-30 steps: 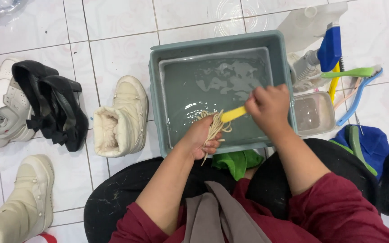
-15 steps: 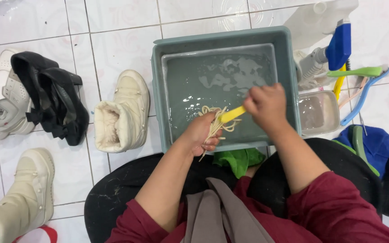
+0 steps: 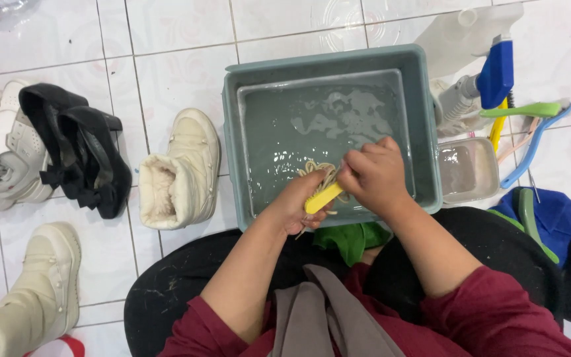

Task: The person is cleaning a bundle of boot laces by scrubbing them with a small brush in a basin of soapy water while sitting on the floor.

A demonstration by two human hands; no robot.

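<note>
Left hand (image 3: 299,205) pinched cream shoelaces (image 3: 318,173) at basin's (image 3: 232,132) 6 o'clock, right hand (image 3: 375,175) clenched on yellow brush (image 3: 322,197); short strokes along taut laces seemed best.

Cream shoelaces (image 3: 317,173), wet and bunched, draped over the near edge of a grey-green basin (image 3: 325,61) of cloudy water; yellow brush (image 3: 322,198) lying tilted against them.
</note>
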